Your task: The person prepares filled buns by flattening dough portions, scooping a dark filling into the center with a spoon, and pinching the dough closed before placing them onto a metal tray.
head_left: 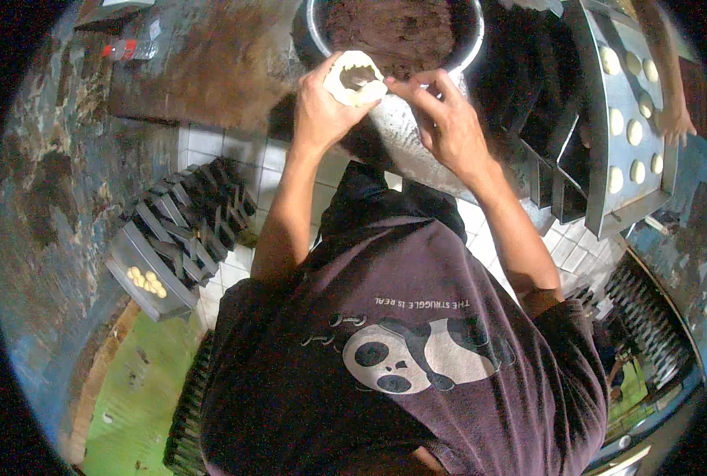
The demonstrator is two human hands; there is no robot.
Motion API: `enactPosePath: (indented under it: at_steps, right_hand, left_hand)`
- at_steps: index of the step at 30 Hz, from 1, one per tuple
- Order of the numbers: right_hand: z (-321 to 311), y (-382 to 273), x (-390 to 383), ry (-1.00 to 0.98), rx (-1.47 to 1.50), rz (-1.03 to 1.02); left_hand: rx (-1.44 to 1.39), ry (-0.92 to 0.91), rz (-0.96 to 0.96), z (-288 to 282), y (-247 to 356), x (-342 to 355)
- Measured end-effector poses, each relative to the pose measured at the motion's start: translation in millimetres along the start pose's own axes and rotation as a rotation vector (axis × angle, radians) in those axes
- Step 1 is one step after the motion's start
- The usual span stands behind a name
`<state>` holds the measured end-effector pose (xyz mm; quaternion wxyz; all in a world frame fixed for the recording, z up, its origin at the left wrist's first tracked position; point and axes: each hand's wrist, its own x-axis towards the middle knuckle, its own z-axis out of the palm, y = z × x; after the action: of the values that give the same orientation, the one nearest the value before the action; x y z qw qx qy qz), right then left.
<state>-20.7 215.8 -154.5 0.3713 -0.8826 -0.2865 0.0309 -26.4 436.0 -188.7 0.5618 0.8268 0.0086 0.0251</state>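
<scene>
Dough point(361, 97) (pale, dark-centred) in left hand point(319, 105), right hand point(447, 117) near.

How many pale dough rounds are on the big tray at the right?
9 dough rounds on the tray: three near the top, three across the middle and three toward the bottom. Others may be hidden by the co-worker's arm or beyond the picture's edge.

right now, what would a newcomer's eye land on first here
The panda print on the dark shirt, lower middle, stands out most. Above it, at top centre, the left hand cups pale dough, something dark inside, near a big metal bowl of brown stuff. At upper right, a tray holds rows of pale rounds.
</scene>
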Motion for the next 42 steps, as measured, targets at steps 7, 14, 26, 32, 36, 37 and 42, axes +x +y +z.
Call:
enactPosePath:
  at_steps: [7, 14, 26, 32, 36, 37, 42]
  right_hand:
    - [60.8, 71.6, -104.5, 0.076, 0.151, 0.443]
    - [15.4, 63.8, -80.3, -0.063, 0.139, 0.348]
    - [-54.3, 3.5, -14.5, 0.018, 0.594, 0.229]
    - [-62.9, -22.0, -23.0, 0.107, 0.997, 0.478]
    - [-82.1, -40.6, -13.3, 0.102, 0.334, 0.095]
    - [-87.1, -43.6, -10.3, 0.084, 0.221, 0.024]
    - [-98.9, -33.3, -1.3, 0.087, 0.151, -0.011]
  left_hand:
    - [0.015, -0.069, -0.083, 9.7, -0.8, 2.9]
    - [-0.029, -0.355, 0.042, 21.0, 7.9, 2.7]
    - [-0.247, -0.812, 0.003, 9.9, 54.9, 21.6]
    - [-0.764, -0.530, -0.352, 23.0, 76.5, -9.4]
    - [-0.780, -0.441, -0.299, 38.8, 72.9, -12.2]
    - [-0.774, -0.466, -0.283, 39.6, 73.7, -10.8]
    - [-0.878, -0.484, -0.548, 30.8, 88.3, -3.1]
